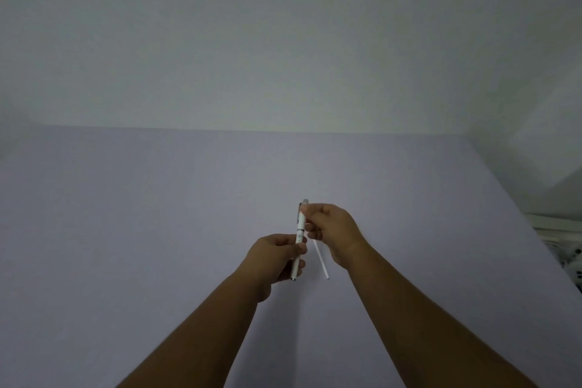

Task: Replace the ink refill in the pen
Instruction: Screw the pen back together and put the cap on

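Note:
A white pen (300, 230) is held nearly upright above the pale lilac table (126, 214). My left hand (277, 257) grips its lower half, with the metal tip poking out below the fingers. My right hand (333, 231) pinches the pen's top end near the clip. A thin white ink refill (320, 258) also sticks out from under my right hand, slanting down to the right. Which fingers hold the refill is hidden.
The table meets a plain whitish wall (283, 41) at the back. At the far right edge, beyond the table, lies white fabric with black spots (571, 258).

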A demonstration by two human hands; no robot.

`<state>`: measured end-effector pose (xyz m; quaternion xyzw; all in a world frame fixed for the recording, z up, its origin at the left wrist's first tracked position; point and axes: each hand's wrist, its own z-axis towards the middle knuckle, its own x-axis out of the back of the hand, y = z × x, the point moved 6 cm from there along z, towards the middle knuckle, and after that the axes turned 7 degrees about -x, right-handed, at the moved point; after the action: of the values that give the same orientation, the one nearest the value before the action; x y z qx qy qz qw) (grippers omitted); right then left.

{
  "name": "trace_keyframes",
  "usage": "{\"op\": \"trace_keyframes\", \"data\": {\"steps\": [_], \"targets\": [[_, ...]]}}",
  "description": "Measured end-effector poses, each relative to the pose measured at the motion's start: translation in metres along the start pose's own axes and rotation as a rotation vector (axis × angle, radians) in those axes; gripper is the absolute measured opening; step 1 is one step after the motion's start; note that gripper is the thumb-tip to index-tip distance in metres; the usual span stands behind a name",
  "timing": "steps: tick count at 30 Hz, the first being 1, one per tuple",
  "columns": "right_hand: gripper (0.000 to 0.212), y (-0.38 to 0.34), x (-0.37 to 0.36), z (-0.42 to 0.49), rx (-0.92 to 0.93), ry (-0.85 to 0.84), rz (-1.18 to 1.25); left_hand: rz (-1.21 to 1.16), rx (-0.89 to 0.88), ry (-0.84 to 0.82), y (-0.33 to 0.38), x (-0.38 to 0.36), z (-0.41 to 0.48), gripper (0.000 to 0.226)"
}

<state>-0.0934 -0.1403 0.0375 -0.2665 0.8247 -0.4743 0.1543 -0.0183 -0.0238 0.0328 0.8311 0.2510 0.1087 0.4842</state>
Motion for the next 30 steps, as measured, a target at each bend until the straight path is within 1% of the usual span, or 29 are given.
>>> {"op": "trace_keyframes", "data": {"steps": [2,3,5,7,8,10,13,17,20,30], "targets": [[0.014,0.011,0.012,0.009,-0.019,0.119,-0.003,-0.011,0.030,0.021,-0.010,0.000,0.007,0.008],[0.012,0.017,0.019,0.012,-0.028,0.181,-0.058,-0.004,0.042,0.040,-0.017,0.001,0.011,0.010],[0.013,0.030,0.029,0.018,-0.037,0.270,-0.328,0.060,0.049,0.099,-0.032,0.003,0.022,0.015],[0.019,0.046,0.030,0.021,-0.058,0.293,-0.590,0.148,0.046,0.165,-0.046,0.006,0.034,0.018],[0.020,0.055,0.031,0.022,-0.070,0.299,-0.664,0.184,0.046,0.191,-0.052,0.005,0.039,0.019],[0.020,0.070,0.030,0.025,-0.084,0.305,-0.730,0.257,0.030,0.232,-0.060,0.003,0.047,0.020],[0.018,0.084,0.030,0.028,-0.096,0.316,-0.790,0.324,-0.005,0.274,-0.064,0.000,0.056,0.019],[0.017,0.091,0.028,0.030,-0.095,0.332,-0.811,0.407,-0.031,0.293,-0.068,-0.004,0.064,0.017],[0.016,0.095,0.026,0.030,-0.099,0.332,-0.778,0.457,-0.042,0.297,-0.071,-0.007,0.067,0.017],[0.014,0.100,0.024,0.026,-0.112,0.329,-0.720,0.499,-0.046,0.306,-0.073,-0.010,0.068,0.010]]}}
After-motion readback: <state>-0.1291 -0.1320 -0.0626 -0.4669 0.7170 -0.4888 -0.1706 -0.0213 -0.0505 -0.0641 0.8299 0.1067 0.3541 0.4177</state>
